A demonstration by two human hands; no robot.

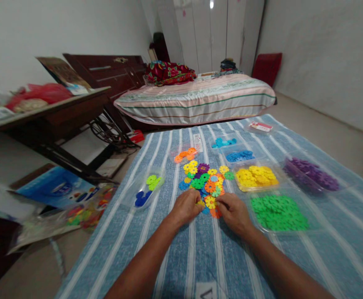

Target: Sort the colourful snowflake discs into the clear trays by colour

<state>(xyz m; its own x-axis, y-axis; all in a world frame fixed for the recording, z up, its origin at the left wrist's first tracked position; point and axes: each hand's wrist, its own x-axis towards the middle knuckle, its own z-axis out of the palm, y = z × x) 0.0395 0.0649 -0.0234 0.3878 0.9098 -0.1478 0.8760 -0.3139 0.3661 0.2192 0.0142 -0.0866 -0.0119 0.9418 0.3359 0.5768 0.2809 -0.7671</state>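
A mixed pile of flower-shaped plastic discs [203, 181] in yellow, orange, green, blue and purple lies on the striped cloth. At its near left side, my left hand [186, 206] is closed, with a yellow flower-shaped disc [201, 203] showing at its fingertips. My right hand [235, 211] is at the pile's near right, thumb and fingers pinched together beside a yellow disc [210, 202]. What the right fingers hold, if anything, is hidden. An orange disc [216, 213] lies between the two hands.
Clear boxes hold sorted discs: green [279, 212], yellow [256, 177], purple [311, 173], blue [239, 156], light blue [224, 142] and orange [186, 155]. Another box [161, 172] at left holds lime and dark blue discs. A lidded box [260, 126] stands at the far right edge.
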